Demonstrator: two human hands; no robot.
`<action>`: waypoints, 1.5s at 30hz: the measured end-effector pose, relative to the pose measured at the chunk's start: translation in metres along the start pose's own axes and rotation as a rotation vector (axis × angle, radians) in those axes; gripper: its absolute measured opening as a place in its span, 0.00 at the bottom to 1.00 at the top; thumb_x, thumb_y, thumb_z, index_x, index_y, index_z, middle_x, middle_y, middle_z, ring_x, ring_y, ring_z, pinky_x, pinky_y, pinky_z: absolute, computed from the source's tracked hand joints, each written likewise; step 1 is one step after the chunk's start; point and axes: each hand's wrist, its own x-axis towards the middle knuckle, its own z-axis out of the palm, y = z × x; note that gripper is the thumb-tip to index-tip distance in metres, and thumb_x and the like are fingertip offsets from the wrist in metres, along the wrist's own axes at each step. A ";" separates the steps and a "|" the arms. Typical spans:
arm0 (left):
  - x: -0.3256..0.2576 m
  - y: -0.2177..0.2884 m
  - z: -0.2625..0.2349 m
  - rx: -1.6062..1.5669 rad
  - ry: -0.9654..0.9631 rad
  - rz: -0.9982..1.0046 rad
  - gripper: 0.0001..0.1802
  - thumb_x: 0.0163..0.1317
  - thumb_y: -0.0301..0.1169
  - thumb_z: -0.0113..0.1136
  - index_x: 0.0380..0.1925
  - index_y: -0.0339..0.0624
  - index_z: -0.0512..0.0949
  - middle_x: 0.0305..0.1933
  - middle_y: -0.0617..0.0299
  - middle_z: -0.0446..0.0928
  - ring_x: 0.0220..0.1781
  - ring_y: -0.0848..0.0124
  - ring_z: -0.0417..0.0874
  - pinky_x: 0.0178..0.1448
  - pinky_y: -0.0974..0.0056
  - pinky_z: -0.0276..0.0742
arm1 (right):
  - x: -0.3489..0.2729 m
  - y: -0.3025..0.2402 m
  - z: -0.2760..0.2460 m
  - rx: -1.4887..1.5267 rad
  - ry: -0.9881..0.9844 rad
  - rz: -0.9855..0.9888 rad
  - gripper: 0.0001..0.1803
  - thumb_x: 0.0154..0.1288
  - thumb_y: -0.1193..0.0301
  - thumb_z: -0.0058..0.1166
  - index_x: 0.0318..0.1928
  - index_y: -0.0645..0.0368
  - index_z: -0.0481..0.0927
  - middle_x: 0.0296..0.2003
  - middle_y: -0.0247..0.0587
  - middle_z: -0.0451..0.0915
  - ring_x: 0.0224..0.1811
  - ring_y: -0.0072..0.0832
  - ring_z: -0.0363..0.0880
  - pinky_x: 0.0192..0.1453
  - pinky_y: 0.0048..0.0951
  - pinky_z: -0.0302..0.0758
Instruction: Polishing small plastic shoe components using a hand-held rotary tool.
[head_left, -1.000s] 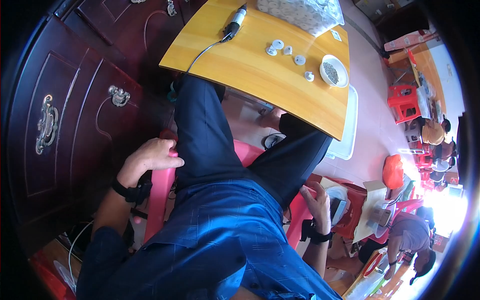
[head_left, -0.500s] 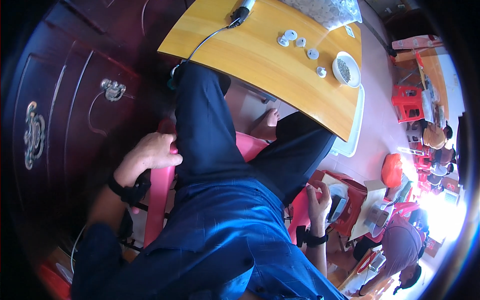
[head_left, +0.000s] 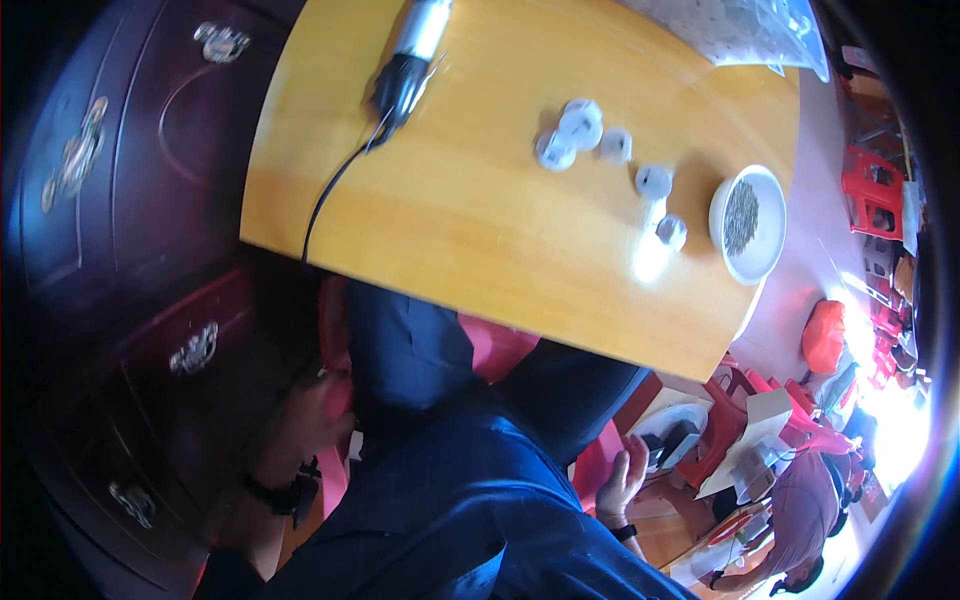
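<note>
My left hand (head_left: pixel 298 425) is beside the left arm of the pink chair (head_left: pixel 337 397) I sit on. Motion smears its fingers, so their grip does not show. At the other chair arm (head_left: pixel 596 466), my right hand (head_left: pixel 622 480) touches the outer side, fingers stretched upward and nothing else seen in it. Before me stands a yellow wooden table (head_left: pixel 480 240). Several small white round plastic parts (head_left: pixel 580 124) lie on it, with a white bowl (head_left: pixel 768 225) of small grey metal pieces to their right. A silver-and-black electric screwdriver (head_left: pixel 420 40) with a cable lies at the table's left.
A clear plastic bag (head_left: pixel 730 30) of pale parts sits at the far right of the table. Dark wooden cabinets (head_left: pixel 110 270) with ornate handles stand on my left. Right of me are red stools (head_left: pixel 872 185), an orange bag (head_left: pixel 823 337) and a person (head_left: pixel 800 510) working nearby.
I have moved closer to the table, which now covers more of my legs and fills more of the view. My left hand has gone from clearly gripping the chair arm to a blur.
</note>
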 end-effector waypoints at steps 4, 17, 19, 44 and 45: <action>-0.005 0.022 -0.024 -0.025 -0.040 0.056 0.40 0.49 0.25 0.67 0.65 0.39 0.66 0.51 0.47 0.78 0.46 0.56 0.84 0.49 0.55 0.80 | -0.001 -0.004 0.001 -0.023 -0.005 0.072 0.24 0.72 0.58 0.48 0.58 0.65 0.73 0.48 0.44 0.79 0.52 0.31 0.76 0.60 0.33 0.70; 0.027 0.074 -0.063 -0.456 -0.041 -0.177 0.33 0.50 0.18 0.64 0.59 0.42 0.69 0.45 0.57 0.79 0.45 0.64 0.83 0.47 0.60 0.79 | 0.015 -0.015 -0.019 -0.265 -0.348 0.435 0.19 0.63 0.60 0.47 0.28 0.66 0.80 0.25 0.48 0.80 0.30 0.38 0.76 0.39 0.39 0.70; 0.027 0.071 -0.066 -0.578 -0.023 -0.252 0.29 0.51 0.21 0.65 0.56 0.40 0.72 0.45 0.57 0.80 0.46 0.63 0.83 0.49 0.61 0.79 | 0.041 -0.057 -0.011 -0.078 -0.266 0.563 0.19 0.62 0.61 0.48 0.26 0.65 0.78 0.22 0.45 0.76 0.26 0.33 0.71 0.36 0.38 0.68; 0.059 0.023 -0.058 0.033 0.283 0.040 0.28 0.54 0.44 0.66 0.49 0.35 0.78 0.43 0.40 0.82 0.48 0.45 0.83 0.52 0.53 0.80 | 0.053 -0.071 0.000 0.306 -0.297 0.460 0.18 0.71 0.59 0.48 0.32 0.59 0.82 0.22 0.33 0.75 0.28 0.18 0.72 0.37 0.27 0.70; 0.059 0.030 -0.063 0.030 0.302 0.062 0.28 0.54 0.44 0.66 0.49 0.35 0.78 0.43 0.40 0.82 0.48 0.45 0.83 0.52 0.53 0.80 | 0.064 -0.069 -0.009 0.316 -0.283 0.436 0.18 0.71 0.59 0.48 0.32 0.59 0.82 0.22 0.33 0.75 0.28 0.18 0.72 0.37 0.27 0.70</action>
